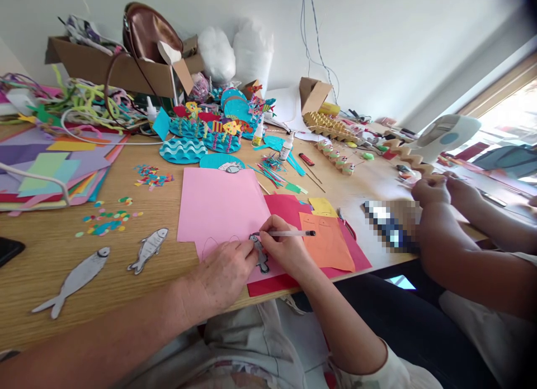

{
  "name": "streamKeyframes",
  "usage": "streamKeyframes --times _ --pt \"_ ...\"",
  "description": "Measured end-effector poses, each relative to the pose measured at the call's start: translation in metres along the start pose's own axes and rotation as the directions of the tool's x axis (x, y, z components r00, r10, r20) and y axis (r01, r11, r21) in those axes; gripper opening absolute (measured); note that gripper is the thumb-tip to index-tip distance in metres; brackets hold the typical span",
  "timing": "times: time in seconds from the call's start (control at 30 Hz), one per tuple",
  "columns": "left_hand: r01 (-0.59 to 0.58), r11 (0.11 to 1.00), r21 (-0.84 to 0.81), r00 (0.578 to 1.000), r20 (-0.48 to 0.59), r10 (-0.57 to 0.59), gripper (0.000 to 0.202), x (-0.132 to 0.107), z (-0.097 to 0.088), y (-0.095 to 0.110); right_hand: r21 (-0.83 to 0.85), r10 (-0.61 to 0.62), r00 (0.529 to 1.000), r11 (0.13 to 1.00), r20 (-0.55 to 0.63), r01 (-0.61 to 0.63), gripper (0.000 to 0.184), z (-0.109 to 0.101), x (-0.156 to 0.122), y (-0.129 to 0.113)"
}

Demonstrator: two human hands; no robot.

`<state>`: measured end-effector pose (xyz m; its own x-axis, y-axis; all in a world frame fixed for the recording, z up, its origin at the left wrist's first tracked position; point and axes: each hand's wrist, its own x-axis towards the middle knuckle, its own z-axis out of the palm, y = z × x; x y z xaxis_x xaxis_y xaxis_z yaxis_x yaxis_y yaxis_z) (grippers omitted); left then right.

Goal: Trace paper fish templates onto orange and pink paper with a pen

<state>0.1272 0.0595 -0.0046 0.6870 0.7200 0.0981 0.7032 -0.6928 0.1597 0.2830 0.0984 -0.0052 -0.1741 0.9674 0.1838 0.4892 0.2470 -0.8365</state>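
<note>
My left hand (224, 271) lies on a pink paper sheet (218, 207), fingers pressed down on a small grey fish cut-out (260, 256) at the sheet's lower right corner. My right hand (282, 248) is closed around a pen (289, 233), its tip at the top of the fish cut-out. Faint pen curves show on the pink sheet just left of my fingers. Red paper (289, 210) and an orange sheet (327, 240) lie under and to the right of the pink one.
Two grey paper fish (75, 280) (149, 249) lie at the left on the wooden table (50, 249). Confetti (107, 221), coloured paper stacks (54, 165), blue wave crafts (197, 140), glue bottles and cardboard boxes crowd the back. Another person's hands (444, 196) work at the right.
</note>
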Motion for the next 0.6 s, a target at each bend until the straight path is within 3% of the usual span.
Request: streamKeyframes --times 0.6 --pt "0.003 1.0 0.015 0.999 -0.042 -0.002 0.023 0.0005 0.003 0.0007 -0.088 -0.009 1.0 0.996 0.0 0.009 0.005 -0.0019 -0.0007 -0.006"
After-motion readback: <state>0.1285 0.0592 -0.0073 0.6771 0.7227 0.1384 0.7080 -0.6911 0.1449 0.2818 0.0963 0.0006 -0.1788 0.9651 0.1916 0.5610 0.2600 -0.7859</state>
